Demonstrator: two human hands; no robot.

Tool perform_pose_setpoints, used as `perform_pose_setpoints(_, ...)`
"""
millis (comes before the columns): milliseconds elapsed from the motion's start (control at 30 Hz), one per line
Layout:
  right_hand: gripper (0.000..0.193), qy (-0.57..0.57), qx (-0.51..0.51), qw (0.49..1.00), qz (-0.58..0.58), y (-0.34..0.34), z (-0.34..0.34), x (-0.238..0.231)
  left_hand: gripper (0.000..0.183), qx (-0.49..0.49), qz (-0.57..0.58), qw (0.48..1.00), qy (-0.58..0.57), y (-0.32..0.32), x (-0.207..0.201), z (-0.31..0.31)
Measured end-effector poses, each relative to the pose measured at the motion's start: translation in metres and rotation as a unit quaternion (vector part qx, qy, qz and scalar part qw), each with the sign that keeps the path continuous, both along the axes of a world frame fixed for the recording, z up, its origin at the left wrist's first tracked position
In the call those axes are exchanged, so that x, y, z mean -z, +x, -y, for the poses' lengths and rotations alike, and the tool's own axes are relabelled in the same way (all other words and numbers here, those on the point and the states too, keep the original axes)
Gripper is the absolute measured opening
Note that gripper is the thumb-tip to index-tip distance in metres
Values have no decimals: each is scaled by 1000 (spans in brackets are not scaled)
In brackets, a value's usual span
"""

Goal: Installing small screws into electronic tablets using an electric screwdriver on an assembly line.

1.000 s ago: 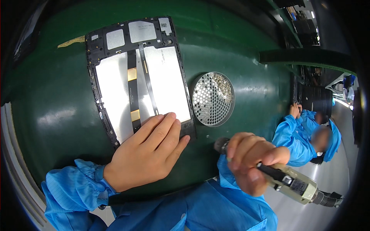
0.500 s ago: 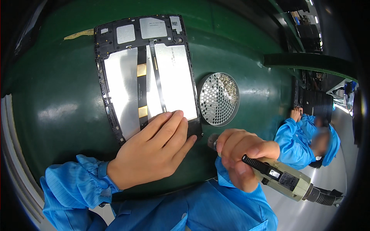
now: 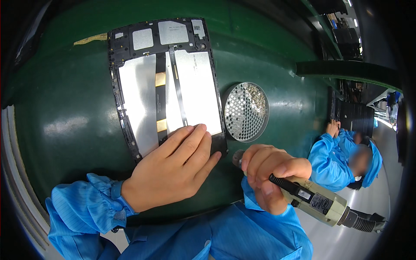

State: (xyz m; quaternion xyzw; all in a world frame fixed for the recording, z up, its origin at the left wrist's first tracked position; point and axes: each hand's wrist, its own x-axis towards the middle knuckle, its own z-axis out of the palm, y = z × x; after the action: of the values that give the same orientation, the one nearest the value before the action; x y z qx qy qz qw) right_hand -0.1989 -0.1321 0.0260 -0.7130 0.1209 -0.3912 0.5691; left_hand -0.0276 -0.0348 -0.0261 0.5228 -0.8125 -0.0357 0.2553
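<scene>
A tablet-sized panel lies on the green bench, with a black frame, silver metal sheets and a dark flat ribbon cable with gold patches running down it. My left hand rests flat over its near end, fingers stretched out and held close together. In my right hand is a beige electric screwdriver, gripped with the fingers wrapped round its front part. Its metal nose points left, just off the panel's near right corner. The bit's tip cannot be made out.
Right of the panel stands a round metal dish with a perforated plate and many tiny screws at its upper right. A yellowish strip lies by the panel's far left corner. At the right, a person in blue sits near a dark green bar.
My right hand and the screwdriver have shifted very slightly to the left. My left hand stays in place on the panel.
</scene>
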Motion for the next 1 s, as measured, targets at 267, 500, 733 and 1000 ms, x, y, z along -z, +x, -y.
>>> perform_pose_setpoints(267, 37, 18, -29, 999, 41, -1, 4, 5, 27, 1, -1, 1000, -4, 1, -1, 1)
perform_pose_setpoints(500, 30, 56, 77, 994, 55, -5, 0, -1, 27, 9, -4, 1000, -7, 0, 0, 0)
perform_pose_setpoints(733, 35, 53, 151, 984, 80, -8, 26, 12, 28, 23, -1, 1000, 1, 2, -1, 2)
perform_pose_setpoints(1000, 32, 71, 109, 989, 63, -10, 27, 16, 26, 21, -12, 1000, 0, 0, 0, 3)
